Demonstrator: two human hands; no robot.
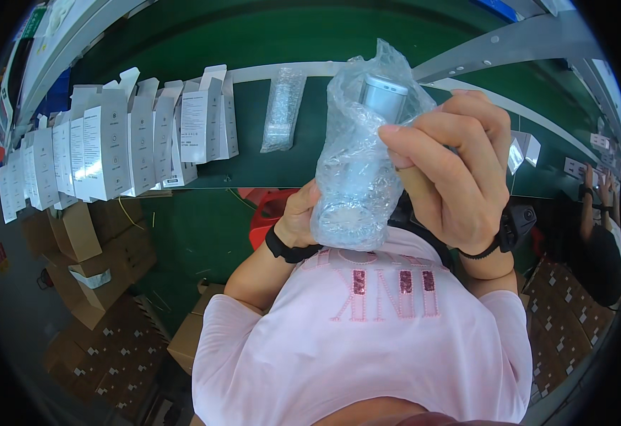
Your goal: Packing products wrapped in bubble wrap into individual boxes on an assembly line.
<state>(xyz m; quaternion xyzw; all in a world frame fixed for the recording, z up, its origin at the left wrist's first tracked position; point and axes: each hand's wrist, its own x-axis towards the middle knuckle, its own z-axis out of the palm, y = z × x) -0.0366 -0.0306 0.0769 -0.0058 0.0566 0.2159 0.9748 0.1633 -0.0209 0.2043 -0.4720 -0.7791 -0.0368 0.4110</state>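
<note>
White boxes [136, 145] and a packet [282, 110] neighbour the hands [463, 174] (left gripping wrapped device [357, 174], right's hold unclear).

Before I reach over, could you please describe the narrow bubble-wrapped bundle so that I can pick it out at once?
On the green worktable, find the row of white cartons at left. Just right of it lies the narrow bubble-wrapped bundle; unlike the bulkier wrapped device in the left hand, it lies flat.

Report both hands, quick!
Left hand: holding the bubble-wrap bag.
Right hand: curled at the bag's right side; grip can't be told.
</note>
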